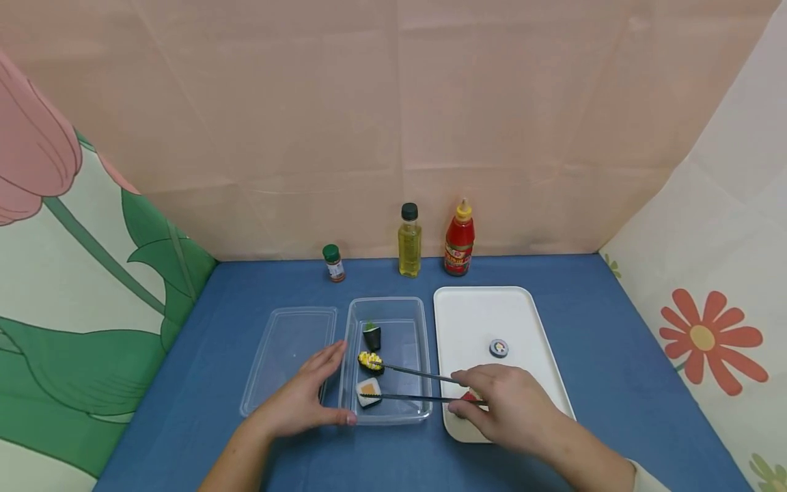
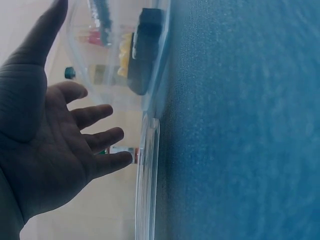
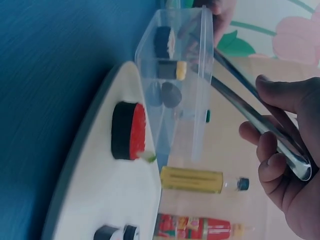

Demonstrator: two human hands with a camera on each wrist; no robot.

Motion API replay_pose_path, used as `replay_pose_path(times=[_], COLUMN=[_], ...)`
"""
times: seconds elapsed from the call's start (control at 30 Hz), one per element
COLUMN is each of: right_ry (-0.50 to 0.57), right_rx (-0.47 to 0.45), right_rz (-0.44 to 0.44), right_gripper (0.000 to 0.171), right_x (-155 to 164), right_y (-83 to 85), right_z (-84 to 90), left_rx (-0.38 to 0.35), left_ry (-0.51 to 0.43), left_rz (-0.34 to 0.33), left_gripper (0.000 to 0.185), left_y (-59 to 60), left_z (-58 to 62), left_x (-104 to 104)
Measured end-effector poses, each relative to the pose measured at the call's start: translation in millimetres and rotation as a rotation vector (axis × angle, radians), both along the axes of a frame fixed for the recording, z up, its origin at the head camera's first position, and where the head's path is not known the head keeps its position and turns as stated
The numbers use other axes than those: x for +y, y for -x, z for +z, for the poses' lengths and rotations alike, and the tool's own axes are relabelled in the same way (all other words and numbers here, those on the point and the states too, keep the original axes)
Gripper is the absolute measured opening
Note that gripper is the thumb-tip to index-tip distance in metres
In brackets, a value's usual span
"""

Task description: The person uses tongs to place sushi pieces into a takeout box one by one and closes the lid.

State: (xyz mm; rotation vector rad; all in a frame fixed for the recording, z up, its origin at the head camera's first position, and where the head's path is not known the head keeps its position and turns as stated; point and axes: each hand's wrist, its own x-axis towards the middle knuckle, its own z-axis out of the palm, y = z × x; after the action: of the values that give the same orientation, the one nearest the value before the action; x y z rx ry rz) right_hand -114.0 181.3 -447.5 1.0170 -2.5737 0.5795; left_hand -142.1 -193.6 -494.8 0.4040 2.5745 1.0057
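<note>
While your left hand point(image 1: 304, 404) spreads wide and your right hand point(image 1: 510, 404) holds long metal tongs point(image 1: 412, 372), the yellow-topped black sushi point(image 1: 367, 358) at lower centre seems soft, best gripped by its sides.

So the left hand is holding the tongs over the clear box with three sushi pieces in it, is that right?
Not the left hand: the head view shows the right hand holding the tongs over the clear box with three sushi pieces in it.
</note>
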Motion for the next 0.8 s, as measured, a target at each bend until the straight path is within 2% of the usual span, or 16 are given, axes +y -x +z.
replay_pose_path(times=[0.13,0.37,0.47,0.8], right_ry=[0.059,0.117,0.138,0.209], right_rx=[0.041,-0.016,0.008,0.069], right_rz=[-0.012,-0.025,-0.017,-0.071], right_gripper=[0.040,0.042,0.042,0.045], right_x=[11,29,37,68], right_y=[2.3,3.9,4.5,2.6], right_z=[-3.4,-4.5,-6.8,-12.8], left_rx=[-0.005,-0.001,0.004,-0.003], left_ry=[0.000,0.017,0.021,0.036], left_rz=[0.000,0.000,-0.001,0.010], left_gripper=[0.122,0.123,0.123,0.123], left_y=[0.0,1.1,1.2,1.1], left_z=[0.1,0.8,1.2,2.7], left_x=[0,1,1,3])
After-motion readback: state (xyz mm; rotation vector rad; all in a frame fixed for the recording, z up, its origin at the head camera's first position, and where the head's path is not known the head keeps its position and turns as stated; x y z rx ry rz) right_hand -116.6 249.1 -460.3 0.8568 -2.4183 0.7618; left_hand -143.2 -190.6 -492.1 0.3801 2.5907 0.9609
